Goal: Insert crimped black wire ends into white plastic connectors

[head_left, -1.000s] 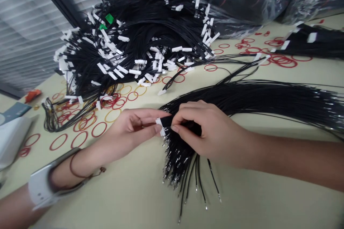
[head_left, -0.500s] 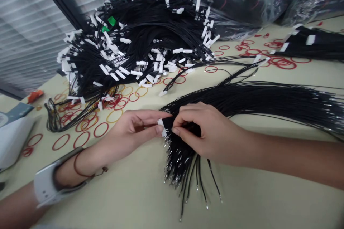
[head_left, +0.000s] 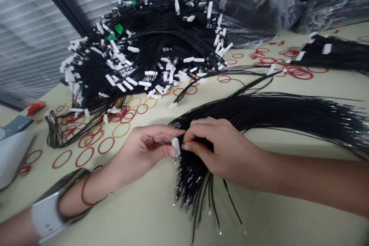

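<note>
A small white connector (head_left: 175, 146) is pinched between the thumb and fingers of my left hand (head_left: 147, 146). Close on its right, my right hand (head_left: 221, 144) has thumb and forefinger pressed together on black wires that meet the connector; the fingertips hide exactly how many. Below and behind both hands lie loose black wires with bare metal tips (head_left: 187, 184), fanned toward the front. A long bundle of black wires (head_left: 282, 113) stretches from behind my right hand to the right edge.
A large heap of black cables with white connectors (head_left: 155, 46) lies at the back left. Red and yellow bands (head_left: 84, 156) are scattered over the table (head_left: 129, 215). Clear plastic bags (head_left: 250, 7) stand at the back; another cable bundle (head_left: 340, 52) lies at the right.
The connector has turned in my left hand and now shows a broader white face. My right fingertips have shifted slightly left, closer to it. The whole view has moved a little.
</note>
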`<action>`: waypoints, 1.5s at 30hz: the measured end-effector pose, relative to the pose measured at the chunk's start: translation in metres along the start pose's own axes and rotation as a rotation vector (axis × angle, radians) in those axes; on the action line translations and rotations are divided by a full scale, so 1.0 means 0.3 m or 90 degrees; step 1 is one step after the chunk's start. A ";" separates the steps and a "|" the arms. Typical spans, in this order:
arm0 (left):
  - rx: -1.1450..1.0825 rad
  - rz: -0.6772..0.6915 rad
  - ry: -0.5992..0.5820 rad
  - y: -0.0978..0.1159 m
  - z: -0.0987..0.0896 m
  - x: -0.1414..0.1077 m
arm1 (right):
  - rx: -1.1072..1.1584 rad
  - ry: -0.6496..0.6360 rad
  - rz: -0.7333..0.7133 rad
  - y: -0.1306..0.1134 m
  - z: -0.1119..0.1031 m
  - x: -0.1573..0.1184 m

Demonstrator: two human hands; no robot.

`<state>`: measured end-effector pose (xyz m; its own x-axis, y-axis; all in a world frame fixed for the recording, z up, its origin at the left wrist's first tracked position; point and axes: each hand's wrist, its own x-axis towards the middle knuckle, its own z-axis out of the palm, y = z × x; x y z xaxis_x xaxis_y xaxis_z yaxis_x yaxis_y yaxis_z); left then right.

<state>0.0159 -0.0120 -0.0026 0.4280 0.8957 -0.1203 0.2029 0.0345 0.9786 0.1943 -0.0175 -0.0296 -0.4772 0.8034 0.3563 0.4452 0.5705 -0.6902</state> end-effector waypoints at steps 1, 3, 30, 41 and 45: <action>0.008 0.006 -0.005 0.000 0.002 -0.003 | -0.007 0.001 -0.011 -0.002 0.000 -0.002; 0.032 0.018 -0.010 0.001 0.005 -0.009 | -0.022 0.009 -0.040 -0.006 0.001 -0.005; 0.039 0.009 -0.064 -0.002 -0.019 -0.010 | 0.080 0.049 0.008 -0.048 0.003 -0.023; 0.118 0.040 -0.028 0.015 0.000 -0.030 | 0.079 0.028 -0.026 -0.046 0.008 -0.022; 0.125 0.054 -0.028 0.015 -0.001 -0.038 | 0.103 0.028 -0.021 -0.049 0.009 -0.024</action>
<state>0.0118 -0.0219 0.0032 0.4880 0.8714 -0.0496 0.3301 -0.1316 0.9347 0.1891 -0.0322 -0.0237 -0.4539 0.7936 0.4053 0.3000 0.5644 -0.7691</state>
